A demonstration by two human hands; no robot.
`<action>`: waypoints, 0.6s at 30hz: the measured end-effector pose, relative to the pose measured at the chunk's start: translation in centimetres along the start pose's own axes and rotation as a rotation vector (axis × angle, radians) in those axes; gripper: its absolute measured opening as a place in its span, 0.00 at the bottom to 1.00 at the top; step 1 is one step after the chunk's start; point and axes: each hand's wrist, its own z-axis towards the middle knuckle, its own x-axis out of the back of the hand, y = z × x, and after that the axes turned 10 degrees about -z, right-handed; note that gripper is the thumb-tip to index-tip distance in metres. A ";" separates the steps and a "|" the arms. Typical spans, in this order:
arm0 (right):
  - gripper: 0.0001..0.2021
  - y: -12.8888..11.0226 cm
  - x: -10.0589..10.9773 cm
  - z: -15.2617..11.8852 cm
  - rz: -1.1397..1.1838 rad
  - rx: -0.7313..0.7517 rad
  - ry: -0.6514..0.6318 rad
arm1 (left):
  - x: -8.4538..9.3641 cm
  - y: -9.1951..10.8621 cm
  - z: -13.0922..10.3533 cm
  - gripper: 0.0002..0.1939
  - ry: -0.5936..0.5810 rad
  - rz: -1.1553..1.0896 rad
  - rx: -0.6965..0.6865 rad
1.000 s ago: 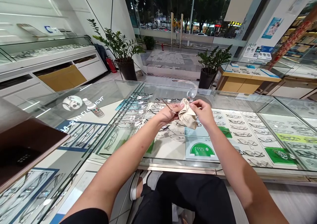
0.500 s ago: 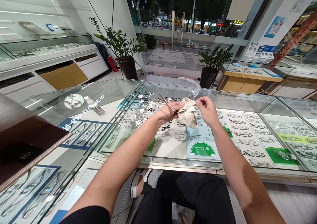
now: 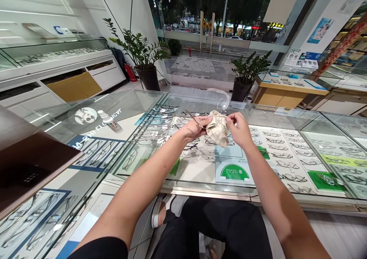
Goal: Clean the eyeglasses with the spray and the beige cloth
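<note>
Above the glass display counter (image 3: 197,184), my left hand (image 3: 195,130) is closed on a pair of eyeglasses, whose thin temple (image 3: 192,116) sticks out up and to the left. A crumpled cream cloth (image 3: 217,131) is wrapped over part of the eyeglasses and hangs down between my hands. My right hand (image 3: 239,128) pinches the cloth at its right edge. A clear round lens (image 3: 223,104) shows just above the cloth; whether it belongs to the held pair is unclear.
A white spray bottle (image 3: 109,121) stands on the counter glass at the left. A dark brown panel (image 3: 34,163) juts in at the left edge. Rows of eyeglasses (image 3: 283,155) lie under the glass. Two potted plants (image 3: 146,73) are beyond the counter.
My right hand has shifted very slightly left, with the cloth's folds changed a little. The clear lens above it has moved slightly left and up.
</note>
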 end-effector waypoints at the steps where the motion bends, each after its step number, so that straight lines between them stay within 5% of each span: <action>1: 0.08 -0.1 0.1 0.0 -0.002 0.008 0.007 | 0.1 0.0 0.0 0.27 -0.001 0.003 0.008; 9: 0.10 -1.1 0.4 -0.3 -0.049 0.138 -0.006 | -0.1 0.5 -0.3 0.27 -0.047 -0.013 0.029; 18: 0.05 -0.7 0.1 -0.1 0.125 0.045 0.037 | -0.3 0.4 -0.5 0.26 -0.146 0.069 0.023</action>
